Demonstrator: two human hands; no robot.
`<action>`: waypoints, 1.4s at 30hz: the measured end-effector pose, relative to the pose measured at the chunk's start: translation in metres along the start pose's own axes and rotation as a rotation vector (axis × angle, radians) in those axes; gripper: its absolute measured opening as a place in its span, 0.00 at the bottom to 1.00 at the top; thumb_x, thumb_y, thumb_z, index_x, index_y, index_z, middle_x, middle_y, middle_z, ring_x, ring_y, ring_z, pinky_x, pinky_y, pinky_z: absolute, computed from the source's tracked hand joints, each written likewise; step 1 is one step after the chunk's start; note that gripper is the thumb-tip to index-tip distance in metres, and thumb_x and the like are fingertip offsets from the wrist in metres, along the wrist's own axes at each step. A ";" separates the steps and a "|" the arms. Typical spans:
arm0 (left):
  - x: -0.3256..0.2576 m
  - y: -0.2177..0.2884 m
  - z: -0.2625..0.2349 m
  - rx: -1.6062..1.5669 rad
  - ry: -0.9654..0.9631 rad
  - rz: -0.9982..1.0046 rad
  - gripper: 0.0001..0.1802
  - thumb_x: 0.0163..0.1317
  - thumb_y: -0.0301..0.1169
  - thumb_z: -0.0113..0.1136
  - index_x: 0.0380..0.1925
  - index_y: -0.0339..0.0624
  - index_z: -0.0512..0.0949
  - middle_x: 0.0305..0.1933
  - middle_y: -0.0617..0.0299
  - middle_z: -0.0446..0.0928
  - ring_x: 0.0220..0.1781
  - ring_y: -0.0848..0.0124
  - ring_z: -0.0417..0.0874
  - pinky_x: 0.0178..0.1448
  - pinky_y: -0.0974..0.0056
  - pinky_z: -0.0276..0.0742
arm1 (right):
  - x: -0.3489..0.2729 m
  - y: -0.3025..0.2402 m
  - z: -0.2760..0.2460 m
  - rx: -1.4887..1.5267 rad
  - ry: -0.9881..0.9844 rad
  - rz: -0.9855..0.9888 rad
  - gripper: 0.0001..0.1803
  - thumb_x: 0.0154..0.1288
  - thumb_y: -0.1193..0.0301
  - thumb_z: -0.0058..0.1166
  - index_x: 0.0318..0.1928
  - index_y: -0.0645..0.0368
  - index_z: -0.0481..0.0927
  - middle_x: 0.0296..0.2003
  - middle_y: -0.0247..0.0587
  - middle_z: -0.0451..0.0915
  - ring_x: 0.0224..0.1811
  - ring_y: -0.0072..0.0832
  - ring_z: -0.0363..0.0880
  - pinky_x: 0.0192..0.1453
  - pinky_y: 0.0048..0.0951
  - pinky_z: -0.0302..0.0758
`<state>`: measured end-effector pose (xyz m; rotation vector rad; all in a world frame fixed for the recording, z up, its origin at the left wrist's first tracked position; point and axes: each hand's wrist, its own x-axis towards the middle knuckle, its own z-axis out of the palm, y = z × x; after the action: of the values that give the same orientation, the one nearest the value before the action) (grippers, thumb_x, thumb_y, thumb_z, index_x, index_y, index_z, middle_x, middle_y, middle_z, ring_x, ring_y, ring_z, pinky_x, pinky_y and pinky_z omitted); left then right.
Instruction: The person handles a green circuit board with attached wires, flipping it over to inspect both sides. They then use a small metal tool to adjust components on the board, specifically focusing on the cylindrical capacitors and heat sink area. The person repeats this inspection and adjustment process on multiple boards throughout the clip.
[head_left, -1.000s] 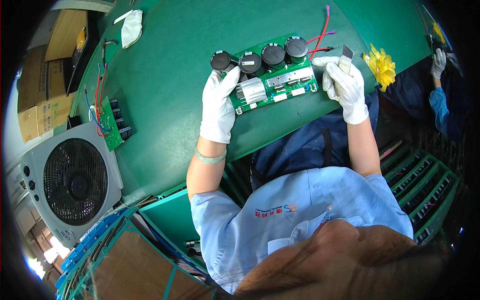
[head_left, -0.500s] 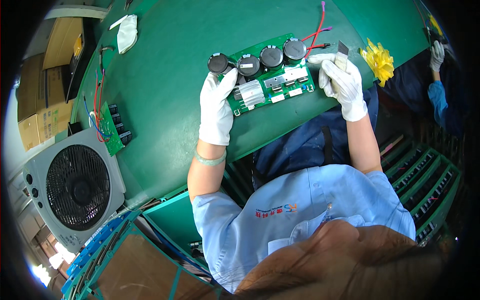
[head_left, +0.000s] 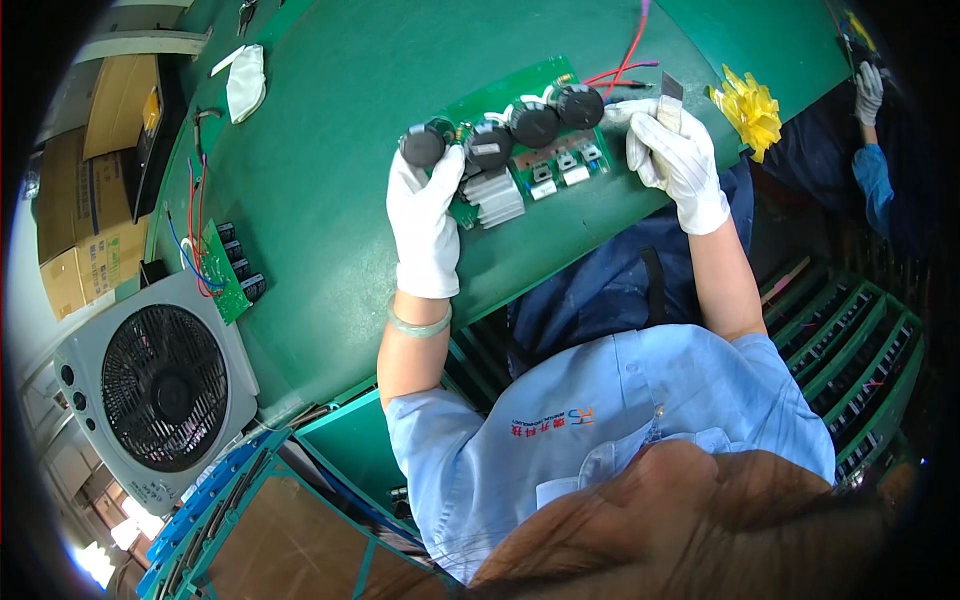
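Observation:
My left hand [head_left: 422, 215], in a white glove, grips the left end of a green circuit board [head_left: 507, 92], its thumb near the leftmost capacitor. Large black round capacitors [head_left: 534, 124] stand in a row on the board. A finned silver heat sink [head_left: 496, 198] and small white parts sit along its near side. Red wires [head_left: 632, 48] run off the far right corner. My right hand [head_left: 682, 165], also gloved, is closed around a short flat tool with a pale handle and a grey end [head_left: 671, 88]. Its extended index finger reaches the board's right end.
A yellow ribbon-like bundle [head_left: 748, 112] lies by the right table edge. On the left are a grey box fan [head_left: 165, 385], another wired board [head_left: 222, 270] and a white cloth-like item [head_left: 246, 85]. Another person's gloved hand [head_left: 869, 93] shows at the far right.
The circuit board has shifted slightly left and tilted, showing its parts from a different angle. My left hand moved with it. My right hand, still holding the flat tool, has shifted slightly left.

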<state>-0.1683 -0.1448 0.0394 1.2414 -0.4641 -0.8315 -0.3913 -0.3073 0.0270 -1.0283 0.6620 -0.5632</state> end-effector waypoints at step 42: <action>-0.016 0.008 -0.002 0.539 -0.116 0.565 0.10 0.61 0.20 0.61 0.43 0.32 0.80 0.37 0.54 0.84 0.35 0.72 0.83 0.44 0.70 0.78 | 0.011 0.014 0.014 -0.283 0.314 -0.050 0.14 0.64 0.67 0.64 0.45 0.64 0.83 0.29 0.31 0.82 0.18 0.16 0.72 0.22 0.21 0.67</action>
<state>-0.1744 -0.1303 0.0482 1.4463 -1.1253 -0.2949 -0.3722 -0.3015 0.0165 -1.2351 1.0168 -0.6957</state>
